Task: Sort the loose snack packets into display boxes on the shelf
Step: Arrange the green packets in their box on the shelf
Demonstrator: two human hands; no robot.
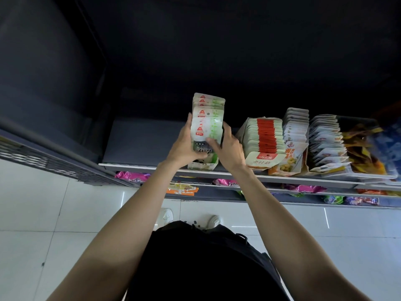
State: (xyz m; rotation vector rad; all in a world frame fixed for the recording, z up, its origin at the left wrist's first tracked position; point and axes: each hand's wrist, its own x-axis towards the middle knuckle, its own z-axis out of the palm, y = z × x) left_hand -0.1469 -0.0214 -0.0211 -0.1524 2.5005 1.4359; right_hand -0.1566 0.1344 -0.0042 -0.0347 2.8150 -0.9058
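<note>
Both hands, the left hand (184, 144) and right hand (227, 148), curl their fingers around a stack of green-and-white packets (207, 118) standing in a box (202, 166) on the shelf (138, 144).

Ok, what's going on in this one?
A person is stocking a shop shelf. Both hands hold a stack of green-and-white snack packets standing in a display box: the left hand grips its left side, the right hand its right side and front. Boxes of other packets sit alongside to the right.
</note>
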